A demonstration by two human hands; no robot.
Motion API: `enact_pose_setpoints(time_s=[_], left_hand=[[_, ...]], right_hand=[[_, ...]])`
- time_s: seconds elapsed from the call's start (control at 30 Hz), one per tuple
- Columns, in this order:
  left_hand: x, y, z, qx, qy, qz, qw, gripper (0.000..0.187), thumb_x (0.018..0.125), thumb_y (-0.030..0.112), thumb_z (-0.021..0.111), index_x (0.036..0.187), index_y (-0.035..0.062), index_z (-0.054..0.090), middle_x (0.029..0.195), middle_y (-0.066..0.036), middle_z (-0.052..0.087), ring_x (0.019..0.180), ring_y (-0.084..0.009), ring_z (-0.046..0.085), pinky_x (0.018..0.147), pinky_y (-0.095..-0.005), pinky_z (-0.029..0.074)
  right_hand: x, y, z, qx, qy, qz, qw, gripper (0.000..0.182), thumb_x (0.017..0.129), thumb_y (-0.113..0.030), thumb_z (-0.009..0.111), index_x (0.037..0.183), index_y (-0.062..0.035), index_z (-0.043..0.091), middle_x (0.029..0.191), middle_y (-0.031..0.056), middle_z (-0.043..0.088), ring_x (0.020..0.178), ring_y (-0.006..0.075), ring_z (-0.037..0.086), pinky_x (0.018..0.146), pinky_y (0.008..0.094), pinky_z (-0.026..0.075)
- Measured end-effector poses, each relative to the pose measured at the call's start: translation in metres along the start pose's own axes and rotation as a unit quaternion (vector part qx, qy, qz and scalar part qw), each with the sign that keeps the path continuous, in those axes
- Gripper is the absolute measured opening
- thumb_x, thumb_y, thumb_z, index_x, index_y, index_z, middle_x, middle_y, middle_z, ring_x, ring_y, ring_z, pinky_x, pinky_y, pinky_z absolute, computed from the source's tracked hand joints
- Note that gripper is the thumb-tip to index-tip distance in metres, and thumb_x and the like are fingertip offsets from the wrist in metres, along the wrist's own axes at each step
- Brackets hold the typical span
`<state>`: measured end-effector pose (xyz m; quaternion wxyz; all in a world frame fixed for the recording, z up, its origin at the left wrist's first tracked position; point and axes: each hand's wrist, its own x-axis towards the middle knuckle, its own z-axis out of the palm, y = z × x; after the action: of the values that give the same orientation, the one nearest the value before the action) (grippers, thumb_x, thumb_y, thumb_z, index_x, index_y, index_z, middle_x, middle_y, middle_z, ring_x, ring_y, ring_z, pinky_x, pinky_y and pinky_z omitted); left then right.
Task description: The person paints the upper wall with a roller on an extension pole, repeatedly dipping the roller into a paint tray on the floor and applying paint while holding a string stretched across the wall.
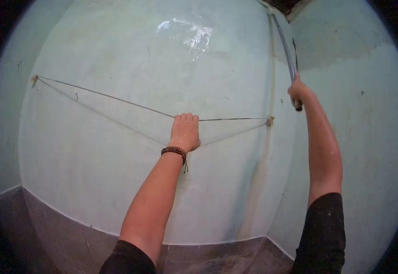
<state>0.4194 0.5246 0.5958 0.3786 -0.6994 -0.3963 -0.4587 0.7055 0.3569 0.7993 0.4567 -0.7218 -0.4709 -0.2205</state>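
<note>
My left hand [186,132] is closed over a thin dark cord [130,103] that runs across the pale green wall, and the cord bends down to the fist. A braided bracelet [174,150] circles that wrist. High on the right, my right hand [300,93] is wrapped round the lower end of a long, narrow grey tool [285,41], shaped like a strip or blade. Its butt end [298,108] sticks out below the fist. The tool points up towards the wall corner; its exact kind I cannot make out.
Frayed ties hold the cord at a left anchor [35,78] and a right anchor [270,121]. A bent nail [77,97] juts from the wall [93,182]. A brownish vertical strip [272,68] runs near the corner. Dark grey panelling [71,223] lies along the bottom.
</note>
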Motion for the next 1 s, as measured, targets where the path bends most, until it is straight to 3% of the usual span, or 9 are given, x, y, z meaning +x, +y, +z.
enact_pose_setpoints(time_s=[0.1, 0.2, 0.3, 0.43, 0.53, 0.6, 0.73, 0.9, 1.0], left_hand=[[0.002, 0.006, -0.002, -0.002, -0.011, -0.03, 0.999, 0.039, 0.064, 0.015, 0.062, 0.099, 0.004, 0.049, 0.097, -0.011, 0.051, 0.098, -0.0251, 0.048, 0.086, -0.0357, 0.036], [0.001, 0.007, -0.008, 0.0, -0.019, -0.031, 0.999, 0.04, 0.065, 0.016, 0.062, 0.1, 0.0038, 0.049, 0.098, -0.012, 0.051, 0.098, -0.0254, 0.048, 0.087, -0.0359, 0.036], [-0.001, 0.005, -0.005, 0.0, -0.02, -0.025, 0.999, 0.04, 0.065, 0.017, 0.062, 0.101, 0.0036, 0.049, 0.099, -0.012, 0.052, 0.099, -0.0255, 0.048, 0.089, -0.0362, 0.036], [-0.003, 0.007, -0.008, 0.006, -0.012, -0.028, 1.0, 0.04, 0.066, 0.017, 0.062, 0.101, 0.0039, 0.049, 0.1, -0.012, 0.052, 0.1, -0.0253, 0.048, 0.09, -0.0364, 0.035], [-0.003, 0.008, -0.017, 0.019, -0.039, -0.035, 0.998, 0.04, 0.066, 0.018, 0.061, 0.102, 0.0042, 0.048, 0.101, -0.012, 0.051, 0.1, -0.0252, 0.048, 0.091, -0.0362, 0.035], [-0.003, 0.008, -0.018, 0.02, -0.06, -0.032, 0.997, 0.042, 0.066, 0.018, 0.061, 0.104, 0.0041, 0.047, 0.102, -0.012, 0.051, 0.101, -0.0252, 0.048, 0.091, -0.036, 0.035], [-0.002, 0.01, -0.017, 0.035, -0.056, -0.037, 0.997, 0.043, 0.066, 0.018, 0.061, 0.105, 0.004, 0.047, 0.102, -0.012, 0.051, 0.102, -0.0256, 0.047, 0.09, -0.0361, 0.035], [-0.003, 0.012, -0.02, 0.033, -0.058, -0.038, 0.997, 0.044, 0.065, 0.016, 0.063, 0.105, 0.0042, 0.047, 0.102, -0.013, 0.051, 0.102, -0.0258, 0.048, 0.09, -0.0359, 0.037], [-0.007, 0.007, -0.02, 0.037, -0.047, -0.02, 0.998, 0.043, 0.065, 0.016, 0.063, 0.103, 0.0044, 0.047, 0.102, -0.012, 0.051, 0.102, -0.0255, 0.048, 0.089, -0.0358, 0.037]], right_hand=[[-0.005, 0.015, 0.016, 0.022, 0.023, -0.024, 0.999, 0.076, 0.085, -0.012, 0.043, 0.14, -0.0116, -0.009, 0.107, 0.0267, 0.054, 0.083, 0.0349, 0.059, 0.076, 0.0464, 0.047], [-0.054, 0.086, 0.063, 0.0, 0.02, -0.061, 0.998, 0.086, 0.079, -0.003, 0.044, 0.14, -0.0165, -0.015, 0.108, 0.0346, 0.051, 0.094, 0.0395, 0.057, 0.082, 0.0459, 0.046], [-0.15, 0.133, 0.09, 0.06, 0.018, -0.023, 0.998, 0.087, 0.077, 0.003, 0.041, 0.141, -0.0249, -0.011, 0.096, 0.0344, 0.054, 0.071, 0.0382, 0.061, 0.061, 0.0438, 0.051], [-0.231, 0.164, 0.081, 0.025, -0.026, 0.018, 0.999, 0.087, 0.078, 0.002, 0.042, 0.141, -0.0244, -0.012, 0.089, 0.035, 0.055, 0.068, 0.0411, 0.06, 0.062, 0.0469, 0.051], [-0.174, 0.196, 0.073, -0.042, 0.053, -0.086, 0.994, 0.086, 0.079, 0.002, 0.042, 0.141, -0.024, -0.011, 0.093, 0.0341, 0.056, 0.065, 0.0382, 0.06, 0.061, 0.0467, 0.051], [-0.143, 0.14, 0.032, -0.008, 0.014, -0.014, 1.0, 0.085, 0.08, 0.002, 0.043, 0.141, -0.0232, -0.01, 0.094, 0.0303, 0.056, 0.064, 0.034, 0.06, 0.059, 0.0449, 0.05], [-0.078, 0.082, -0.013, -0.021, 0.026, -0.017, 0.999, 0.083, 0.081, -0.002, 0.043, 0.141, -0.0203, -0.01, 0.092, 0.0263, 0.056, 0.066, 0.03, 0.059, 0.057, 0.0424, 0.05], [-0.089, 0.137, 0.043, 0.031, 0.006, -0.031, 0.999, 0.086, 0.079, -0.002, 0.045, 0.141, -0.0204, -0.012, 0.1, 0.0323, 0.054, 0.071, 0.0343, 0.061, 0.064, 0.0443, 0.052], [-0.174, 0.186, 0.105, 0.045, 0.032, -0.059, 0.997, 0.088, 0.076, 0.002, 0.042, 0.141, -0.0231, -0.011, 0.104, 0.0342, 0.053, 0.076, 0.0388, 0.061, 0.073, 0.0457, 0.05]])
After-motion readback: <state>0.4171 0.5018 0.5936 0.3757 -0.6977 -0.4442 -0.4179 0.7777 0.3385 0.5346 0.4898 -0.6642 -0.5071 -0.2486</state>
